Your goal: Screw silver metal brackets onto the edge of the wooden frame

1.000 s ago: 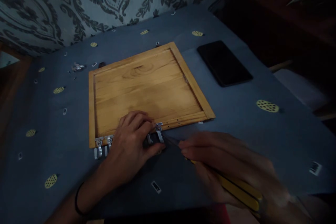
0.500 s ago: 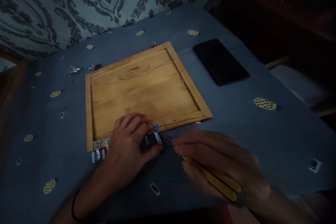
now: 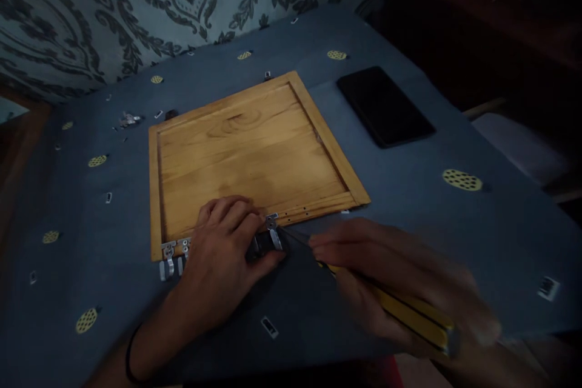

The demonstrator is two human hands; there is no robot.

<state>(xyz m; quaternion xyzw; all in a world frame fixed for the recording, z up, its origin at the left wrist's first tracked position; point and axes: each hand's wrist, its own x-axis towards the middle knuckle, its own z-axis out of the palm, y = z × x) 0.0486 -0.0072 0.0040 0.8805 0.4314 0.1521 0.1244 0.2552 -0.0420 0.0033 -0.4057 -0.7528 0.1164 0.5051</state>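
Observation:
A framed wooden panel (image 3: 236,151) lies flat on the cloth, with bright metal fittings (image 3: 168,257) along its near edge. Across that edge rests my left hand (image 3: 227,254), fingers curled onto the wood and thumb below by a fitting (image 3: 273,233); it is closed around the edge there and hides part of the row. In my right hand (image 3: 391,273), blurred by motion, is a screwdriver with a yellow and black handle (image 3: 409,315). Its thin shaft slants left, the tip close to that fitting; whether it touches a screw I cannot tell. Small dark holes dot the rail to the right.
A dark phone or tablet (image 3: 384,106) lies right of the panel. Small shiny metal pieces (image 3: 130,120) are at the back left. The blue patterned cloth (image 3: 491,236) covers the table, and its right edge drops off. A patterned curtain-like cloth (image 3: 182,0) hangs behind.
My right hand and the screwdriver have shifted a little to the right, with the handle end swinging outward. My left hand and the panel hold nearly the same place.

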